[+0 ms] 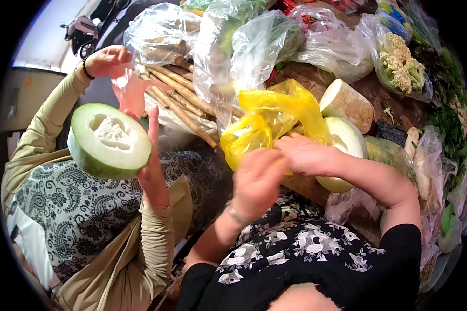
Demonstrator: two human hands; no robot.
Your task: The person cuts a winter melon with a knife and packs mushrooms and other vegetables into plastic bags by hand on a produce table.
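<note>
My right hand is closed on a yellow plastic bag, which puffs up beyond my fingers. Blurred by motion, my left hand is curled beside it at the near edge of the bag, its fingertips close to my right hand; what it grips is hidden. A cut winter melon, pale inside, lies just past my right wrist. At left another person's hand supports a halved winter melon with its cut face up, and their other hand holds a pink plastic bag.
Long brown roots lie in front of the other person. Behind my hands are clear plastic bags, a thick cut white piece with brownish skin, and bagged cauliflower. Leafy greens line the right side. A scooter stands far left.
</note>
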